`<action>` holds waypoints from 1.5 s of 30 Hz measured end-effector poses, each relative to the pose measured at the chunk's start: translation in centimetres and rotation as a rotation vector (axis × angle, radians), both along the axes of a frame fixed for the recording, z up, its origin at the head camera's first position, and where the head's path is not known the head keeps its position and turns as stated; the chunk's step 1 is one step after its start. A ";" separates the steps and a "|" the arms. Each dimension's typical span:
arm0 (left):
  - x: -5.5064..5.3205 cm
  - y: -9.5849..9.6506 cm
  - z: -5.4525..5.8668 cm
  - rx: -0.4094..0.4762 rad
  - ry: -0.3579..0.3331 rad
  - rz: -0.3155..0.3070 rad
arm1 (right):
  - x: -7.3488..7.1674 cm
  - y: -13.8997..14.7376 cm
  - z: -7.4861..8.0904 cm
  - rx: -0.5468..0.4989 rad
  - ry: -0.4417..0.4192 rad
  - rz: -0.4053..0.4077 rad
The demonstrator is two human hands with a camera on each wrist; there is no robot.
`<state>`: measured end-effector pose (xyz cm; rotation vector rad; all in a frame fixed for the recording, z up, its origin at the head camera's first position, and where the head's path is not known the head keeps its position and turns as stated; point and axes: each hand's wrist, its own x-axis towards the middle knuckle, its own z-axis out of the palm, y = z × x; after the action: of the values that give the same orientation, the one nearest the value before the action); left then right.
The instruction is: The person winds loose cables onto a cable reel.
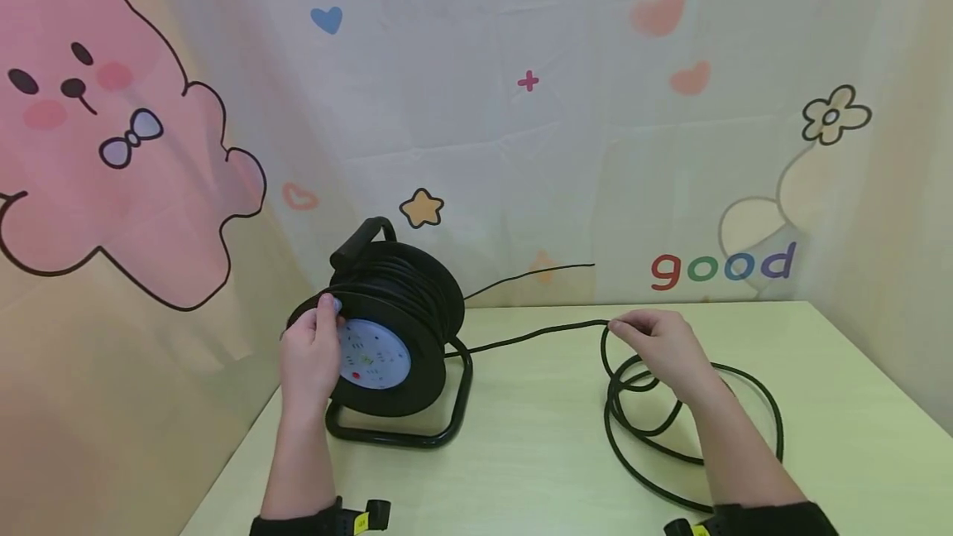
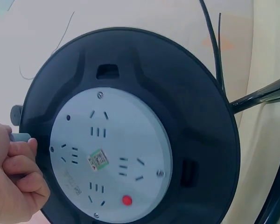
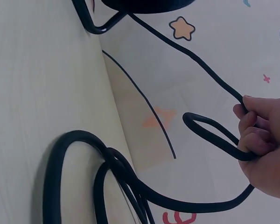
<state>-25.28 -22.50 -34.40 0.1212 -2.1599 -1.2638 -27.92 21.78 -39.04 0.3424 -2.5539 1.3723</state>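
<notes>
A black cable reel [image 1: 398, 395] stands at the left of the table on a tubular frame. Its front disc carries a pale blue socket panel [image 2: 130, 121] with a red button. My left hand [image 1: 311, 358] grips a small blue-grey knob [image 2: 21, 136] at the disc's left edge. From the reel a black cable [image 1: 536, 332] runs right to my right hand [image 1: 664, 344], which pinches it with thumb and fingers. In the right wrist view a bend of the cable [image 3: 210, 135] also passes through the curled fingers.
Loose coils of cable [image 1: 612, 437] lie on the pale table [image 1: 536, 437] below my right hand. The reel's carry handle [image 1: 361, 242] points up. A printed curtain [image 1: 476, 122] hangs behind the table, bearing a thin dark line to the right of the reel.
</notes>
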 end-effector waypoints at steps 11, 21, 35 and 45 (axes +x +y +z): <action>0.7 1.7 0.3 -0.262 0.099 -0.015 | -0.1 -2.9 0.1 -0.136 -0.019 0.052; 1.4 3.4 0.4 -0.425 0.035 -0.151 | -0.4 -5.3 0.0 -0.256 -0.070 0.146; 1.2 6.1 -0.8 -0.544 -0.115 -0.304 | -0.8 -9.5 -0.5 -0.287 -0.096 0.242; 0.9 6.8 -1.6 -0.582 -0.310 -0.406 | -0.9 -13.2 -0.9 -0.346 -0.131 0.226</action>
<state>-24.41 -15.68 -36.03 -0.4057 -2.8369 -0.7939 -28.85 8.59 -39.90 0.5030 -2.3680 1.9410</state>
